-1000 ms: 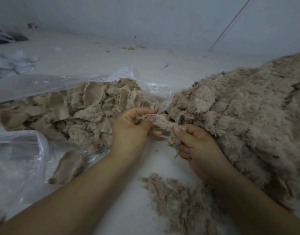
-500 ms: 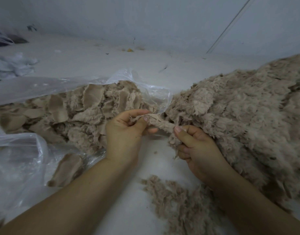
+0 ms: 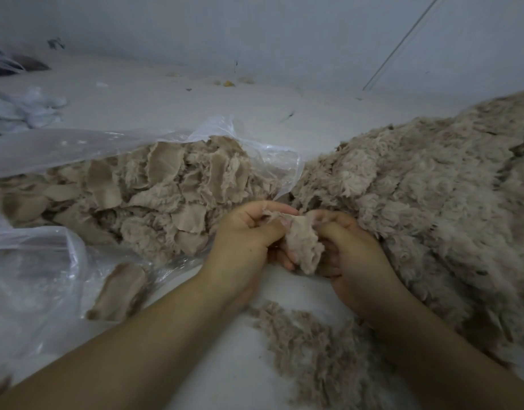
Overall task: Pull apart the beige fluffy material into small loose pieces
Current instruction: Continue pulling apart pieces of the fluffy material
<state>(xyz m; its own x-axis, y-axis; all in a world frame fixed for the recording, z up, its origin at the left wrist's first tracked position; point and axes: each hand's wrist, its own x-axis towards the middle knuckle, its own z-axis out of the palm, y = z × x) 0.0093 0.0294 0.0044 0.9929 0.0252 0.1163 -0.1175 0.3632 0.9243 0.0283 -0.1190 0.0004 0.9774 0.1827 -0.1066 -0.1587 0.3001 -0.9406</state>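
Note:
A small beige fluffy piece (image 3: 302,247) hangs between my two hands in the middle of the view. My left hand (image 3: 243,247) pinches its upper left edge with thumb and forefinger. My right hand (image 3: 351,258) grips its right side with curled fingers. A big heap of loose beige fluff (image 3: 426,208) rises at the right, touching my right hand. A thin scatter of pulled fluff (image 3: 320,347) lies on the white surface below my hands.
A clear plastic bag (image 3: 62,149) at the left lies open, with several beige fabric-backed pieces (image 3: 154,193) spilling from it. One piece (image 3: 121,291) lies by the bag's mouth. Crumpled white material (image 3: 21,110) sits at the far left. A grey wall runs behind.
The piece was stretched sideways between my hands against the heap; now both hands have come closer together and lower, and the piece hangs down between them, free of the heap.

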